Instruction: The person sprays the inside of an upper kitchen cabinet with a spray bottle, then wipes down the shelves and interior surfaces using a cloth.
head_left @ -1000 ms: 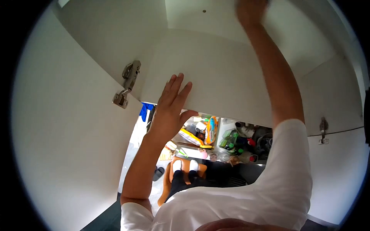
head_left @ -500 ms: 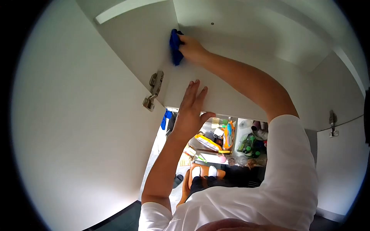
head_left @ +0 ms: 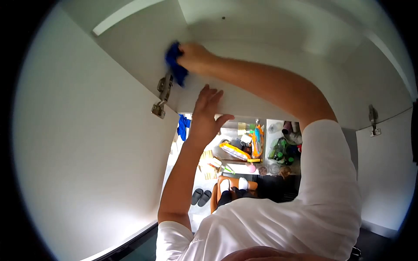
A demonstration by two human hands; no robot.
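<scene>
A blue cloth [head_left: 176, 63] is bunched in my right hand [head_left: 194, 57], against or close to the left inner wall of a white cabinet [head_left: 143, 48], just above the metal hinge. The fingers are wrapped round it and partly blurred. Lower down, my left hand [head_left: 208, 111] rests at the front edge of the cabinet's bottom panel [head_left: 257, 93], its fingers spread and nothing in them.
The left door [head_left: 96, 143] stands open on its hinge [head_left: 162, 96], the right door [head_left: 385, 169] on another. Below are green bottles [head_left: 278, 150], orange-edged packs [head_left: 235, 151], a pink round thing [head_left: 251, 168], dark slippers [head_left: 201, 197] and an orange-brown seat [head_left: 214, 198] under my feet.
My right hand has come from the upper right to the left wall with the blue cloth, then slightly down and left. My left hand stays at the panel edge. The view has shifted.
</scene>
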